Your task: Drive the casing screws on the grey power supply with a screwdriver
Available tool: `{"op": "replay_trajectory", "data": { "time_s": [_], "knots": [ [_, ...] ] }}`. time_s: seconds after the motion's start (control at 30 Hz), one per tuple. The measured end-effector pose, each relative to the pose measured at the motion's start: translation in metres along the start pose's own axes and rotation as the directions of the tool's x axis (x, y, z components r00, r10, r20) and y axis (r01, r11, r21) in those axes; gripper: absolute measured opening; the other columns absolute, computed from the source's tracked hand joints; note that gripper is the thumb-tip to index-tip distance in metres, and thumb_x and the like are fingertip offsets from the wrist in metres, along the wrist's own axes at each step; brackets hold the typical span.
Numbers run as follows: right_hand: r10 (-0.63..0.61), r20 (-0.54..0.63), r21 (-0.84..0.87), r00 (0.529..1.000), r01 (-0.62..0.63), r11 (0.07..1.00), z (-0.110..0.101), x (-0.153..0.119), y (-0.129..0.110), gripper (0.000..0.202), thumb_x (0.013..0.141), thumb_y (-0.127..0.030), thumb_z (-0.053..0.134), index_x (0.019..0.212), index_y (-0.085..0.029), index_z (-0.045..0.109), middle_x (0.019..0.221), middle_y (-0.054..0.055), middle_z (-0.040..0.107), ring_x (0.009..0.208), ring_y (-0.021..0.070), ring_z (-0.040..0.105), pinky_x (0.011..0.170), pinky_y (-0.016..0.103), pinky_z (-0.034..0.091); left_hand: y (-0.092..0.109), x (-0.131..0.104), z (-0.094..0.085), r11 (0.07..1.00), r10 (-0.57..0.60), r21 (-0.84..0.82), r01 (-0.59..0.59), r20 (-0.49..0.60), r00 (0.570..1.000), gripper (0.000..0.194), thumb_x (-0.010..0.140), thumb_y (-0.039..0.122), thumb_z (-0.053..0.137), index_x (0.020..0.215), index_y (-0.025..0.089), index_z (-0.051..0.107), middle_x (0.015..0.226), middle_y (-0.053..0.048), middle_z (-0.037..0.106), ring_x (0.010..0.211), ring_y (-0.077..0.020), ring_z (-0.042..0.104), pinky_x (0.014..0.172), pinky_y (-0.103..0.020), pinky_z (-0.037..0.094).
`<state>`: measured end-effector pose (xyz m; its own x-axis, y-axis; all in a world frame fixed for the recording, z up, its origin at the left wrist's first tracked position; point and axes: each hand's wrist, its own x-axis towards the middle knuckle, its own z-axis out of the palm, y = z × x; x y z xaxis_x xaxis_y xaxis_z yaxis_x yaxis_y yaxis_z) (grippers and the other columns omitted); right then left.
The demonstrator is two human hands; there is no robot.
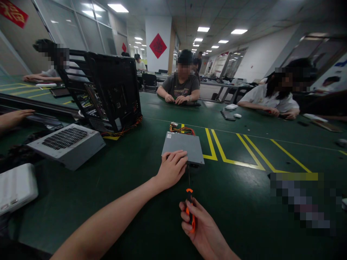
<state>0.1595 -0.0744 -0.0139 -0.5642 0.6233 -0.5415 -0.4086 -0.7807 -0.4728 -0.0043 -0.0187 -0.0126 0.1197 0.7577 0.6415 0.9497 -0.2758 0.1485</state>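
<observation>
A grey metal computer power supply [187, 146] lies on the green table, its bundle of coloured cables [184, 129] at the far side. My left hand [173, 164] grips its near left edge, fingers bent over the top; the thumb is hidden. Closed around the black and orange handle of a screwdriver [191, 213], my right hand [199, 220] is just below. The screwdriver's thin shaft points away from me at the power supply's near side, by the left fingertips. Whether its tip touches a screw cannot be made out.
An open black computer case [108, 90] stands at the left, with another power supply [67, 142] before it. A white device [17, 187] lies at the left edge. Another person's hand [16, 119] reaches in there. People sit across the table; yellow tape [238, 162] marks its surface.
</observation>
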Motion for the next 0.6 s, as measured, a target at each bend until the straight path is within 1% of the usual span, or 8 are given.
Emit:
{"op": "replay_trajectory", "data": {
  "time_s": [0.1, 0.2, 0.27, 0.37, 0.43, 0.5, 0.57, 0.6],
  "knots": [
    [0.030, -0.042, 0.009, 0.999, -0.029, 1.000, 0.0037, -0.0012, -0.0018, 0.017, 0.072, -0.023, 0.065, 0.082, -0.015, 0.055, 0.072, 0.002, 0.059, 0.056, 0.0074, 0.049, 0.047, 0.017, 0.036, 0.0000, -0.0001, -0.0002, 1.000, -0.005, -0.001, 0.005, -0.001, 1.000, 0.022, 0.084, 0.022, 0.044, 0.106, 0.022, 0.050, 0.122, -0.003, 0.052, 0.115, -0.0172, 0.043, 0.089, -0.038, 0.026],
    [0.092, -0.030, -0.011, 0.995, -0.093, 0.996, 0.0070, -0.0019, -0.0030, 0.024, 0.074, -0.030, 0.062, 0.091, -0.013, 0.057, 0.074, 0.004, 0.059, 0.061, 0.0111, 0.053, 0.055, 0.023, 0.043, -0.0001, -0.0004, -0.0001, 1.000, -0.002, -0.003, 0.002, -0.005, 1.000, 0.022, 0.085, 0.022, 0.044, 0.105, 0.022, 0.050, 0.122, -0.002, 0.052, 0.115, -0.0169, 0.043, 0.089, -0.037, 0.026],
    [0.120, -0.010, -0.015, 0.993, -0.121, 0.993, 0.0074, -0.0016, -0.0033, 0.030, 0.077, -0.033, 0.059, 0.099, -0.013, 0.056, 0.073, 0.005, 0.059, 0.060, 0.0118, 0.053, 0.053, 0.022, 0.042, 0.0001, -0.0006, 0.0000, 1.000, -0.004, -0.001, 0.004, -0.005, 1.000, 0.021, 0.085, 0.022, 0.044, 0.105, 0.022, 0.051, 0.121, -0.002, 0.053, 0.114, -0.0169, 0.043, 0.089, -0.037, 0.026],
    [0.138, 0.017, 0.003, 0.990, -0.139, 0.990, 0.0053, -0.0008, -0.0027, 0.037, 0.078, -0.038, 0.055, 0.106, -0.013, 0.053, 0.071, 0.005, 0.059, 0.057, 0.0106, 0.051, 0.046, 0.019, 0.036, 0.0007, -0.0005, -0.0002, 1.000, -0.006, 0.002, 0.006, -0.005, 1.000, 0.021, 0.084, 0.022, 0.045, 0.105, 0.022, 0.051, 0.121, -0.002, 0.053, 0.115, -0.0169, 0.043, 0.089, -0.037, 0.026],
    [0.120, 0.047, -0.001, 0.992, -0.120, 0.993, 0.0031, -0.0005, -0.0016, 0.032, 0.078, -0.035, 0.057, 0.101, -0.013, 0.055, 0.071, 0.005, 0.059, 0.055, 0.0091, 0.049, 0.043, 0.017, 0.033, 0.0011, -0.0002, -0.0006, 1.000, -0.002, 0.001, 0.002, -0.008, 1.000, 0.021, 0.084, 0.022, 0.045, 0.105, 0.021, 0.051, 0.121, -0.002, 0.053, 0.114, -0.0169, 0.043, 0.089, -0.037, 0.026],
    [0.079, 0.071, -0.018, 0.994, -0.078, 0.997, 0.0011, -0.0005, -0.0004, 0.020, 0.075, -0.026, 0.061, 0.091, -0.015, 0.056, 0.072, 0.004, 0.059, 0.053, 0.0070, 0.048, 0.042, 0.016, 0.029, 0.0012, 0.0002, -0.0012, 1.000, 0.001, -0.002, -0.001, -0.011, 1.000, 0.021, 0.085, 0.022, 0.044, 0.105, 0.021, 0.051, 0.121, -0.003, 0.053, 0.114, -0.0168, 0.043, 0.089, -0.037, 0.026],
    [0.046, 0.081, -0.025, 0.996, -0.044, 0.999, -0.0002, -0.0004, 0.0006, 0.012, 0.074, -0.019, 0.063, 0.083, -0.016, 0.055, 0.072, 0.003, 0.060, 0.052, 0.0056, 0.046, 0.042, 0.015, 0.028, 0.0012, 0.0005, -0.0016, 1.000, 0.002, -0.004, -0.002, -0.011, 1.000, 0.021, 0.085, 0.022, 0.043, 0.105, 0.021, 0.051, 0.121, -0.003, 0.053, 0.114, -0.0168, 0.043, 0.089, -0.037, 0.026],
    [0.044, 0.077, -0.022, 0.996, -0.042, 0.999, -0.0004, -0.0004, 0.0008, 0.012, 0.073, -0.018, 0.063, 0.081, -0.016, 0.054, 0.073, 0.003, 0.060, 0.052, 0.0056, 0.047, 0.042, 0.015, 0.029, 0.0012, 0.0006, -0.0017, 1.000, 0.003, -0.004, -0.003, -0.010, 1.000, 0.021, 0.085, 0.023, 0.043, 0.105, 0.021, 0.051, 0.121, -0.003, 0.053, 0.114, -0.0168, 0.044, 0.089, -0.037, 0.026]
  ]
}}
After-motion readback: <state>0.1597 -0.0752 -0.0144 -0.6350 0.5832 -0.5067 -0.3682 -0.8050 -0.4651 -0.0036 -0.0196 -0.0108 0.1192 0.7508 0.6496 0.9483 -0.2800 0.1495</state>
